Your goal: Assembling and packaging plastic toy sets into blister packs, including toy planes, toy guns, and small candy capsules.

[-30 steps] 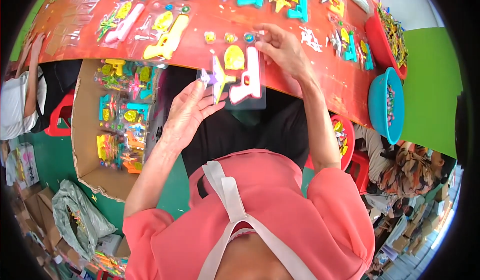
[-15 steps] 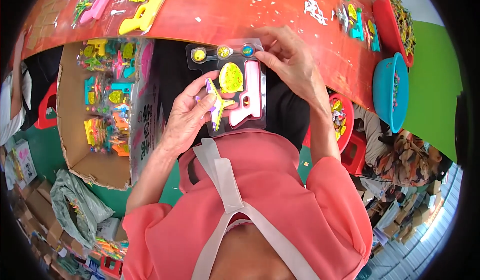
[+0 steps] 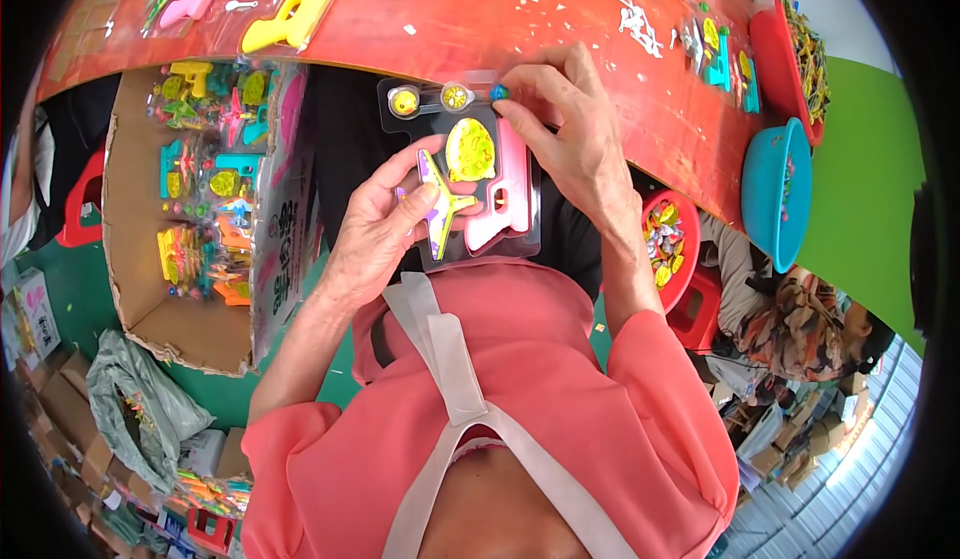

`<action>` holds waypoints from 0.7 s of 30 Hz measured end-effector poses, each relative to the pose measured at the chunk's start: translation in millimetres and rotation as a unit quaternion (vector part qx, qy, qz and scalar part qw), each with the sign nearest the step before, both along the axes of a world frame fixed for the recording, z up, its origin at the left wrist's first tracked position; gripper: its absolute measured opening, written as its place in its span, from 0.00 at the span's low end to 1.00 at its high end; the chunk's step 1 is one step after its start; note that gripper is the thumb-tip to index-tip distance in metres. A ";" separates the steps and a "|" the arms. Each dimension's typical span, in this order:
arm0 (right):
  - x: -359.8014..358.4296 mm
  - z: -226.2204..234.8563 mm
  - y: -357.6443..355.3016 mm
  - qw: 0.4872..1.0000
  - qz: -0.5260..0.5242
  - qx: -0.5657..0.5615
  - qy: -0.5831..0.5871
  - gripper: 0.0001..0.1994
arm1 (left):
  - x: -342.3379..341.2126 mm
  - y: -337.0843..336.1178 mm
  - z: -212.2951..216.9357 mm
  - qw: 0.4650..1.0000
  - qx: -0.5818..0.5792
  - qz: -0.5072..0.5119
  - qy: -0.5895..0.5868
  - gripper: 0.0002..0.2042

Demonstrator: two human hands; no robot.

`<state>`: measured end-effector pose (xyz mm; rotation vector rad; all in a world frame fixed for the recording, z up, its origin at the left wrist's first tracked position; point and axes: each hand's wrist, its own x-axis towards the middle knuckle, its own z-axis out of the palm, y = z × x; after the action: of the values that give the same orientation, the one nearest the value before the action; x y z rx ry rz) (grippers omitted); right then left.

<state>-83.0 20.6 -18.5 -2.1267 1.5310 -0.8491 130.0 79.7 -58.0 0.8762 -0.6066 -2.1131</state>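
I hold a clear plastic blister tray point(image 3: 520, 244) over my lap, at the red table's near edge. It carries a pink toy pistol point(image 3: 497, 204), a yellow disc point(image 3: 470, 149), a yellow and purple toy plane point(image 3: 440, 204) and small round pieces point(image 3: 405, 102) along its top. My left hand point(image 3: 375, 229) grips the tray's left side, thumb on the plane. My right hand point(image 3: 570, 139) holds the top right, its fingertips pressing a small blue piece point(image 3: 497, 91).
The red table point(image 3: 500, 9) bears more toy packs and a yellow pistol point(image 3: 290, 9). A cardboard box point(image 3: 140, 229) with several filled packs stands at my left. A red bowl of small parts point(image 3: 665, 244), a blue basin point(image 3: 775, 194) and another person point(image 3: 790, 319) are at my right.
The tray has come down from the table's edge toward my lap. My right fingers have shifted to the blue piece at its top; my left thumb stays on the plane.
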 end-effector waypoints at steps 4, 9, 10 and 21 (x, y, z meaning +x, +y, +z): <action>-2.8 6.7 0.0 1.000 0.009 -0.029 0.003 0.11 | 1.0 -1.8 -0.8 1.000 -0.005 -0.006 -0.002 0.25; -4.2 -2.4 -0.2 0.997 0.008 -0.065 0.048 0.12 | 1.0 -2.6 -2.8 1.000 -0.007 -0.005 0.006 0.25; -3.7 -4.0 -1.0 0.998 0.016 -0.049 0.039 0.12 | 0.8 -3.7 -1.8 1.000 -0.008 -0.004 0.004 0.24; 3.4 15.3 -24.4 0.989 0.142 -0.007 0.030 0.15 | 7.8 -10.3 -2.0 1.000 -0.002 -0.021 0.012 0.24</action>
<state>-79.6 -3.8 -3.1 -2.3271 1.2110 -0.7034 137.8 69.5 -60.0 0.8413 -0.6212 -2.1562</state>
